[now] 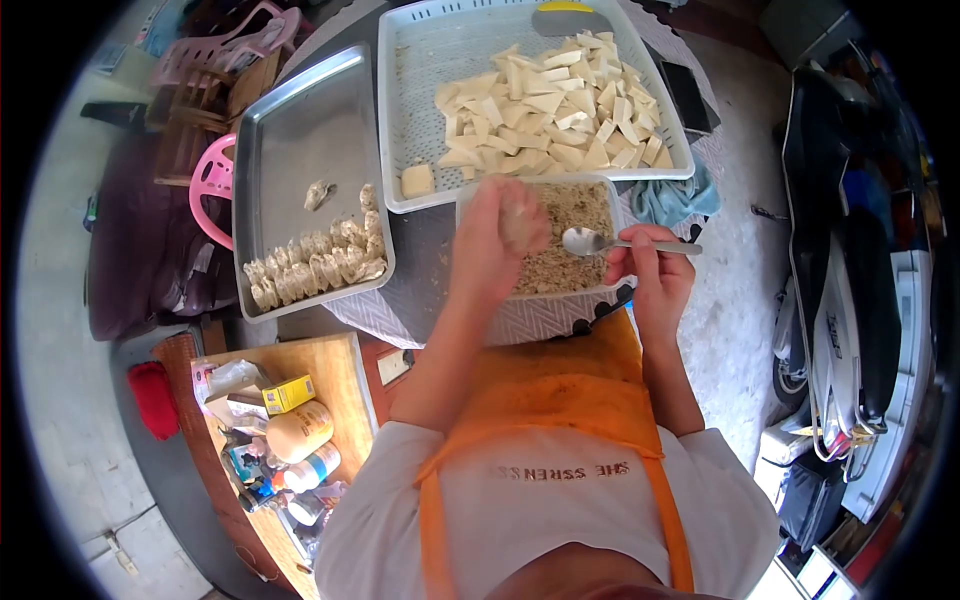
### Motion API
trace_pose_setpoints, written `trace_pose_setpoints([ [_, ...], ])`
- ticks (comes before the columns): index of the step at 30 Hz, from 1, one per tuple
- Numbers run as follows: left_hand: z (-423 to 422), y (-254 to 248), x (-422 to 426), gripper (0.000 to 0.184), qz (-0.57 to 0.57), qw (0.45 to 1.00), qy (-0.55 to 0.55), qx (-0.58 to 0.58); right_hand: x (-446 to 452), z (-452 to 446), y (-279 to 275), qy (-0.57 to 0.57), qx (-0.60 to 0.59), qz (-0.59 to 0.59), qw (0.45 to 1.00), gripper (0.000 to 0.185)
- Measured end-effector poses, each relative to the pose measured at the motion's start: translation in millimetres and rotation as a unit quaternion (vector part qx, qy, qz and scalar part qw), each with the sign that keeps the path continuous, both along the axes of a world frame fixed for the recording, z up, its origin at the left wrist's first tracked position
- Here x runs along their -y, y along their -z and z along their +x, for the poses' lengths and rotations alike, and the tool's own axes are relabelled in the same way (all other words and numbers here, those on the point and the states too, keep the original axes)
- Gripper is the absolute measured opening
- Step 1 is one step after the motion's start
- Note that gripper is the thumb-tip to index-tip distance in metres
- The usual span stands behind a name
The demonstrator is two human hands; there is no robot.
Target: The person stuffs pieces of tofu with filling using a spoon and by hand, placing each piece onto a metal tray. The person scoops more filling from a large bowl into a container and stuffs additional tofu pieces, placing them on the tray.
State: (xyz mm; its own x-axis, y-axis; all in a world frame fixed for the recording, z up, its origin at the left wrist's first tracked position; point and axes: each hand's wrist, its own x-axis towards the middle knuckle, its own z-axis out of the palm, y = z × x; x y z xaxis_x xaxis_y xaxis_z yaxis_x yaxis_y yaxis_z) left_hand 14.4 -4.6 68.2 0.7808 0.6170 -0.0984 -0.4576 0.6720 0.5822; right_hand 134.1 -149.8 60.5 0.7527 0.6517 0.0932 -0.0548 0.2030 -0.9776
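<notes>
My right hand (652,275) grips the handle of a metal spoon (590,241), its bowl over a plastic tub (613,190) of brown crumbly filling (580,208). My left hand (497,228) is above the tub's left side, blurred, with fingers curled around something pale that I cannot make out. Behind the tub, a light-blue plastic basket (410,120) holds a heap of cream-coloured, tofu-like wedges (560,110); one squarish piece (417,181) lies apart near its front-left corner. To the left, a metal tray (300,130) bears rows of pale, brown-flecked pieces (315,262) and one separate piece (318,194).
A yellow-handled blade (570,18) lies at the basket's back edge. A dark phone (685,97) and blue cloth (675,195) are on the right. A pink chair (212,190) stands beyond the tray. Bottles and boxes crowd a wooden surface (335,355) at lower left.
</notes>
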Motion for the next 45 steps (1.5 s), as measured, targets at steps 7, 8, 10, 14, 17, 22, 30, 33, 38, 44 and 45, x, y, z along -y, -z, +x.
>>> trace_pose_setpoints([
  [7, 8, 10, 10, 0.021, 0.294, 0.95, -0.011, -0.107, -10, -6, -11, -0.046, -0.045, -0.012, 0.998, 0.015],
  [8, 7, 10, 10, 0.024, 0.342, 0.933, -0.025, -0.113, -10, -4, -14, -0.031, -0.042, -0.003, 0.999, 0.015],
  [10, 4, 11, 7, 0.03, 0.42, 0.897, -0.038, -0.134, -10, 2, -21, -0.006, -0.035, 0.014, 0.999, 0.016],
  [14, -1, 10, 6, 0.033, 0.384, 0.911, -0.007, -0.148, -10, 7, -31, 0.004, -0.012, 0.034, 0.999, 0.016],
  [17, 3, -1, 9, 0.032, 0.201, 0.971, 0.01, -0.128, -10, 6, -32, 0.025, 0.005, 0.041, 0.999, 0.016],
  [22, 1, -5, 4, 0.017, 0.008, 0.999, 0.014, -0.028, -4, 10, -19, 0.05, 0.01, 0.017, 0.999, 0.019],
  [30, -6, 9, 6, 0.032, 0.044, 0.996, 0.018, -0.079, -4, 9, -15, 0.024, -0.002, 0.03, 0.999, 0.018],
  [33, 6, 2, 13, 0.029, -0.009, 0.996, -0.062, -0.067, -5, 8, -18, 0.02, 0.0, 0.03, 0.999, 0.018],
  [38, -11, 23, 0, 0.034, 0.053, 0.996, 0.063, -0.039, -6, 5, -13, 0.014, -0.005, 0.031, 0.999, 0.017],
  [44, 0, -7, 9, 0.037, -0.017, 0.994, -0.03, -0.107, -6, 5, -14, 0.024, 0.006, 0.024, 0.999, 0.018],
  [45, -1, -7, 8, 0.036, -0.025, 0.994, -0.025, -0.1, -6, 5, -13, 0.026, 0.006, 0.021, 0.999, 0.018],
])
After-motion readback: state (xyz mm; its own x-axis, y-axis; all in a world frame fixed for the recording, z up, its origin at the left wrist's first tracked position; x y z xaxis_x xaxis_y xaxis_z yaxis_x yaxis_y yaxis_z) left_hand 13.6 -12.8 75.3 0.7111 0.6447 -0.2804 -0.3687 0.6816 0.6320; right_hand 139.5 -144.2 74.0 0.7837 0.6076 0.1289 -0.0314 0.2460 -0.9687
